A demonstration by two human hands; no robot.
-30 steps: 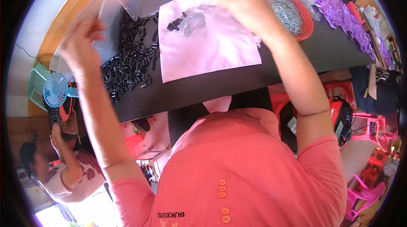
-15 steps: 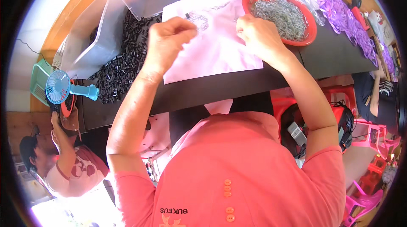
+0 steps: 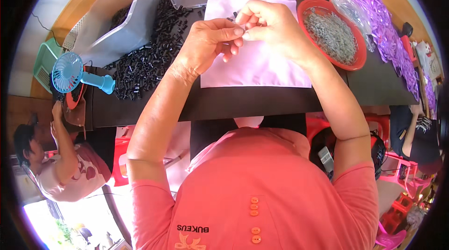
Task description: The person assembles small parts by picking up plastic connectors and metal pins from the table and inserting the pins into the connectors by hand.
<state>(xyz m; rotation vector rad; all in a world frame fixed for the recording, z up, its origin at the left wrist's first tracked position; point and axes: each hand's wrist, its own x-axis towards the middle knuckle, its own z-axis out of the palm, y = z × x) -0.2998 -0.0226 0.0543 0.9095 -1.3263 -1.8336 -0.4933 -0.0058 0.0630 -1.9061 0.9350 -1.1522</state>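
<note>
My left hand [image 3: 208, 44] and my right hand [image 3: 271, 23] meet above a pale pink sheet [image 3: 257, 70]. Both are closed in a pinch, thumbs and fingertips nearly touching. Whatever lies between the fingertips is too small and too covered to make out. Small black pieces [image 3: 235, 14] show just behind the fingers. Left of the sheet spreads a heap of short black plastic pieces [image 3: 135, 70]. On the right stands a red basin [image 3: 358, 60] full of small silvery metal pieces [image 3: 329, 35].
Clear plastic bins [image 3: 119, 25] stand at the back left. A blue handheld fan [image 3: 96, 80] lies at the left. Purple straps [image 3: 390, 39] and a clear bag [image 3: 351, 9] fill the back right. One person [image 3: 70, 168] sits at left, another [image 3: 411, 133] at far right.
My hands, apart over the sheet before, have come together fingertip to fingertip. The view has shifted, so the table's things appear further right. The small pieces on the sheet are now mostly hidden.
</note>
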